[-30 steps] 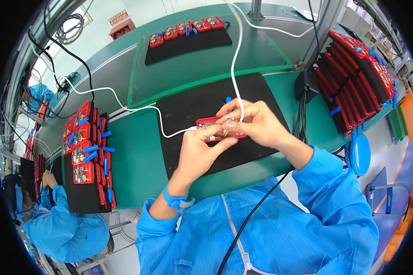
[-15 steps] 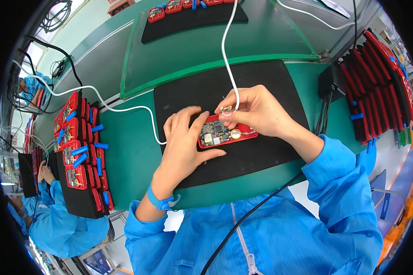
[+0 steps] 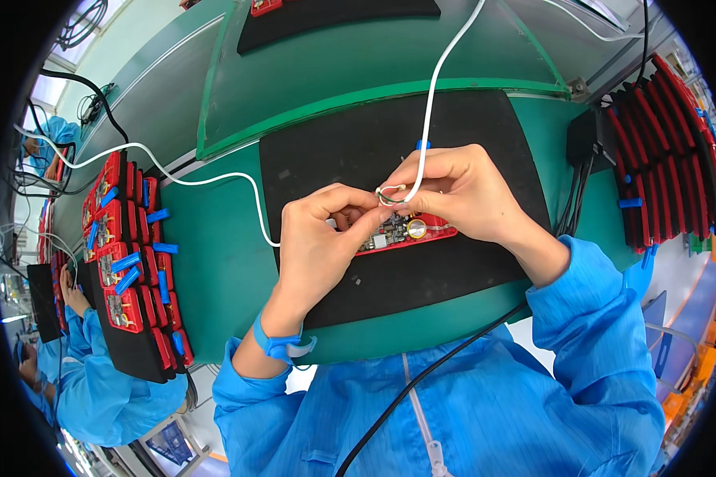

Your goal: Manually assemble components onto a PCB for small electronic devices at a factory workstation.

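A white cable (image 3: 432, 99) hangs down from above, its end split into thin wires (image 3: 388, 195). My right hand (image 3: 471, 193) pinches the cable just behind the split. Thumb and forefinger of my left hand (image 3: 324, 242) are closed on the thin wires, so the two hands meet at the cable's tip. Just below them a circuit board (image 3: 391, 235) with a round yellow-rimmed part lies in a red tray (image 3: 440, 234) on a black mat (image 3: 406, 282). My fingers cover the board's left and upper parts. A blue band circles my left wrist.
Stacked red trays with boards and blue clips (image 3: 125, 258) stand at left, and more stacked trays (image 3: 668, 159) at right. A second white cable (image 3: 207, 181) crosses the green bench (image 3: 219, 294). A black box with cables (image 3: 587, 139) sits at right. Another person's hand (image 3: 73, 292) shows at far left.
My left hand has come off the red tray's left side, and its spread fingers have closed on the wires at the cable end. My right hand still pinches the cable. The view has shifted slightly.
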A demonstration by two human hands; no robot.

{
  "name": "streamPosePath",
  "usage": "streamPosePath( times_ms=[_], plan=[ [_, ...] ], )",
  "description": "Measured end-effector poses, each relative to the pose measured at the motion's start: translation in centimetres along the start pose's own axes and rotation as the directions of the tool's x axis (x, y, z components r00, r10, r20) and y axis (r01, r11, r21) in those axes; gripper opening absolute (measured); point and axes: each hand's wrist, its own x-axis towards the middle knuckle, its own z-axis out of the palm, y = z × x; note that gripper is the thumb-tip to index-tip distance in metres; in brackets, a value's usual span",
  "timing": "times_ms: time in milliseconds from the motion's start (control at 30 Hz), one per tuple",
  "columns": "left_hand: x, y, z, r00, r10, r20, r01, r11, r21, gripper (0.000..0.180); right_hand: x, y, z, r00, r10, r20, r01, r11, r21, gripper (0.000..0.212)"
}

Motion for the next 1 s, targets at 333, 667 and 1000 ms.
streamPosePath(
  times_ms=[333,667,1000],
  plan=[
    [-0.3,-0.6,0.8,1.000,-0.004,-0.007,0.004,0.999,-0.041,0.008,-0.5,-0.2,-0.2,1.000,0.014,-0.018,-0.017,0.977,-0.211,0.010],
    [-0.3,-0.3,0.5,0.996,0.081,0.022,-0.082,0.995,0.060,0.013,-0.4,1.1,-0.4,0.970,-0.240,0.049,0.241,0.903,-0.356,0.013],
    [-0.6,-0.2,0.5,0.994,0.109,-0.007,-0.105,0.976,0.191,0.014,-0.2,1.6,0.1,0.962,-0.267,0.057,0.268,0.881,-0.391,0.011]
  ],
)
